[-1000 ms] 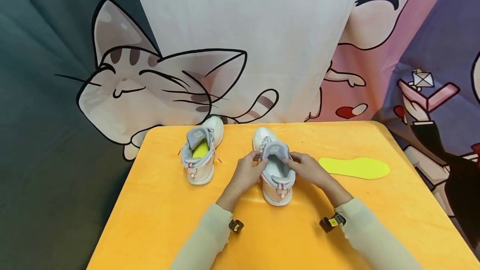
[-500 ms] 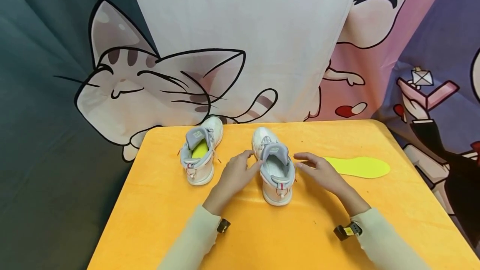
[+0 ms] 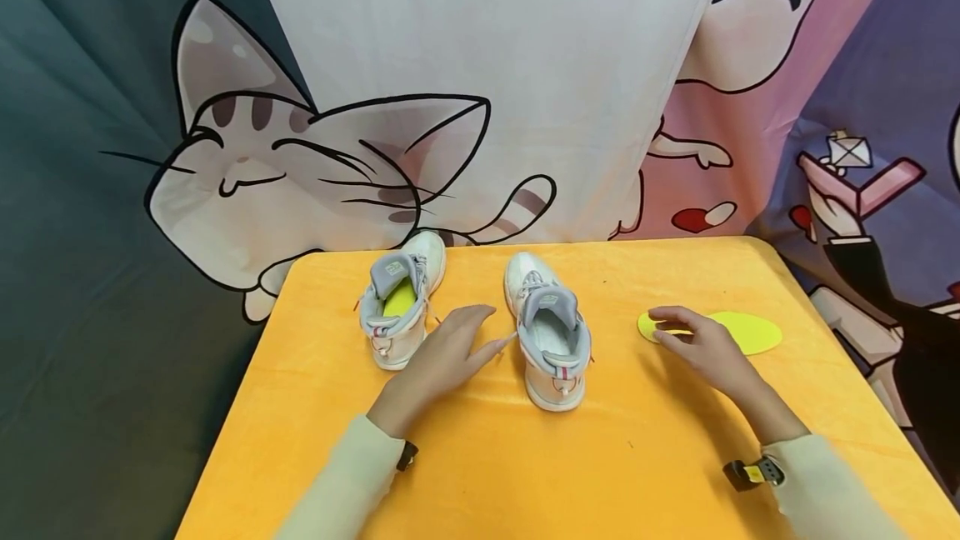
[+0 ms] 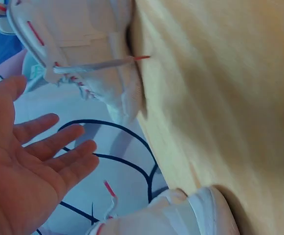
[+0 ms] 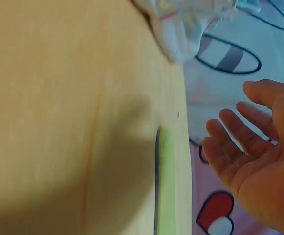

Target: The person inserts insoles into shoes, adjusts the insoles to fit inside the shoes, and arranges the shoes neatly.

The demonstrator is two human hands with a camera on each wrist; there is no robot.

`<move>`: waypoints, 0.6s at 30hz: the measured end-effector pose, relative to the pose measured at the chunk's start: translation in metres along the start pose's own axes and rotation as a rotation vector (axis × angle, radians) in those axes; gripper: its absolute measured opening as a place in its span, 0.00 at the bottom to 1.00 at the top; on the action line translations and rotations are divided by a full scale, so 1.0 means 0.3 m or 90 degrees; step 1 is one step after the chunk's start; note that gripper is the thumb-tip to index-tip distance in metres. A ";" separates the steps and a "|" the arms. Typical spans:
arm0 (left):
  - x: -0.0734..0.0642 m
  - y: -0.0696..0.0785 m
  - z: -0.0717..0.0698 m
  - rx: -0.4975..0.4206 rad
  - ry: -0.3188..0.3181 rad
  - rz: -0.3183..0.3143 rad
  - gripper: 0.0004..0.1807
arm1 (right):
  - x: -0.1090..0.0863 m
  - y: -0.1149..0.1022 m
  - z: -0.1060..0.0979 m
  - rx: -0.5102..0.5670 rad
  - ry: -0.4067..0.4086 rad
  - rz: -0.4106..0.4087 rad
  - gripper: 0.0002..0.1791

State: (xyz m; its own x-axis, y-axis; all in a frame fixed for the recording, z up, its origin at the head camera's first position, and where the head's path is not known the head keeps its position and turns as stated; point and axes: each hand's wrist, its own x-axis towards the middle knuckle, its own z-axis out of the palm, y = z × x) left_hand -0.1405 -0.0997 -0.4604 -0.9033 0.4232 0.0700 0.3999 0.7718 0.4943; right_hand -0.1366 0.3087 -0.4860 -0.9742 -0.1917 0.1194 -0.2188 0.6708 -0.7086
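My left hand (image 3: 442, 350) hovers with loose, spread fingers between the two sneakers, holding nothing. Just right of it stands a white and grey sneaker (image 3: 556, 382), toe to the back, its inside showing pale. Farther left is the matching sneaker (image 3: 400, 348) with a yellow-green insole (image 3: 401, 298) inside. My right hand (image 3: 705, 348) is over a loose yellow insole (image 3: 750, 333) lying flat on the table, covering part of it in the head view. In the right wrist view its fingers are relaxed with nothing in them, and the insole (image 5: 167, 191) shows edge-on below.
The yellow-covered table (image 3: 570, 473) ends at the back against a printed curtain (image 3: 480, 40) with cartoon figures. A sneaker's lace (image 4: 95, 65) with a red tip hangs out to the side in the left wrist view.
Both hands have let go of the right-hand sneaker's collar. The left hand has drawn away to the left; the right hand has moved right, over the loose insole.
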 end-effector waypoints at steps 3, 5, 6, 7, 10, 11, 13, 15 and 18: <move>-0.012 -0.019 -0.002 0.027 0.000 0.028 0.32 | -0.020 0.026 -0.035 -0.057 0.015 -0.016 0.20; -0.021 -0.032 -0.003 0.046 0.000 0.039 0.32 | -0.028 0.044 -0.058 -0.097 0.015 -0.030 0.21; -0.025 -0.039 -0.003 0.057 0.001 0.045 0.32 | -0.031 0.053 -0.069 -0.118 0.013 -0.037 0.21; -0.029 -0.045 -0.004 0.068 0.001 0.049 0.32 | -0.034 0.064 -0.081 -0.136 0.010 -0.044 0.22; -0.038 -0.064 -0.003 0.112 0.005 0.075 0.33 | -0.042 0.103 -0.114 -0.198 0.003 -0.070 0.24; -0.040 -0.070 -0.002 0.123 0.007 0.088 0.34 | -0.046 0.116 -0.124 -0.220 0.002 -0.078 0.25; -0.043 -0.078 -0.002 0.151 0.004 0.108 0.34 | -0.055 0.145 -0.142 -0.261 0.006 -0.107 0.26; -0.045 -0.084 -0.002 0.173 -0.001 0.128 0.35 | -0.061 0.173 -0.154 -0.293 0.011 -0.138 0.27; -0.049 -0.091 -0.002 0.214 -0.010 0.149 0.36 | -0.061 0.207 -0.163 -0.323 0.013 -0.182 0.28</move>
State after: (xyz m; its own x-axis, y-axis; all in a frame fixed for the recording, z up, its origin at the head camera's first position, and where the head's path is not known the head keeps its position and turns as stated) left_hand -0.1382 -0.1274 -0.4743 -0.7802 0.6111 0.1334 0.6255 0.7645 0.1558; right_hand -0.1350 0.3890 -0.4982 -0.8719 -0.4057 0.2743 -0.4682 0.8547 -0.2242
